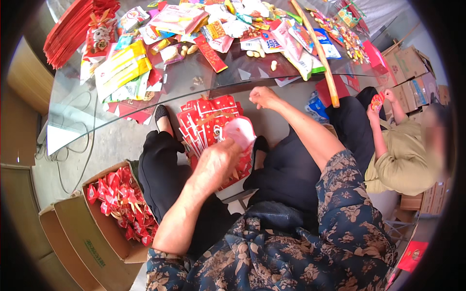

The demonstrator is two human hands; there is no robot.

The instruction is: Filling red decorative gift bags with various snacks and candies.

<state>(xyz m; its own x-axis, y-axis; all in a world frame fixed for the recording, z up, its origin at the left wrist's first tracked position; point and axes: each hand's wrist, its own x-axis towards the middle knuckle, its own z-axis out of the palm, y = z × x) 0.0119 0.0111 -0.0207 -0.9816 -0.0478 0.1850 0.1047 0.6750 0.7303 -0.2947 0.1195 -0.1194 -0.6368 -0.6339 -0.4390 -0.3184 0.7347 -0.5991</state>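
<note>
My left hand [219, 160] grips the rim of a small red gift bag [240, 135], whose pale pink inside shows at its mouth. Below and beyond it lies a fanned stack of flat red printed gift bags [207, 112], between my knees. My right hand [265, 97] is raised near the glass table's front edge, its fingers curled, with nothing seen in it. On the glass table [145, 95] lies a heap of wrapped snacks [214, 27], with unshelled peanuts [256, 54] and a flat red packet [211, 54] at its near side.
A wooden stick [320, 51] overhangs the table edge. Folded red bags [74, 32] stand at the far left. A cardboard box [109, 222] holding filled red bags is beside my left leg. At right, a co-worker [400, 152] holds a red packet; cardboard boxes [407, 65] stand behind.
</note>
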